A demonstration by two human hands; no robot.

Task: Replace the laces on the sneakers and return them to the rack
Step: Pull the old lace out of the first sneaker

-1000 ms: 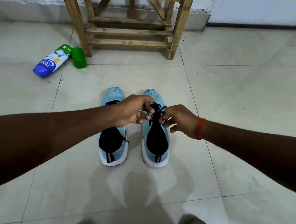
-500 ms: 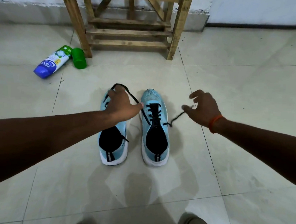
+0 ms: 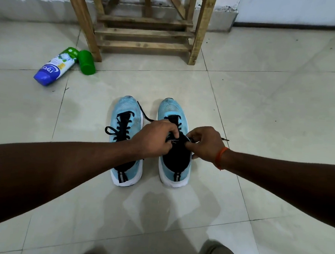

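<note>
Where the floor (image 3: 16,117) runs to the left edge, pale tiles lie open, and a bottle (image 3: 52,68) lies on its side near the left leg of the rack (image 3: 145,33). Its blue end bears white letters that read "nyc"; the small print on the white and green label is too fine to read. A green cap (image 3: 86,62) lies just beside the bottle's top, near that leg but apart from it. The rack, bare wood, stands against the wall (image 3: 287,10) at the top edge, its low slats showing, with a strip of open tile between it and the sneakers' toes. The left sneaker (image 3: 127,112), light blue, stands on the floor, laced in black, a loop hanging over its left side; the left forearm crosses its heel half. The left hand (image 3: 154,139) reaches over to the right sneaker (image 3: 171,109), which stands just beside its mate, toes toward the rack. That hand's fingers (image 3: 171,132) are curled and pinch the black lace (image 3: 144,113) above the tongue; one strand trails from the hand across the left sneaker's toe. The right hand (image 3: 205,143), an orange band (image 3: 220,156) at its wrist, pinches the same lace from the other side, and a lace tip shows just right of that hand. Beyond it, tiles lie open to the frame's right edge.
</note>
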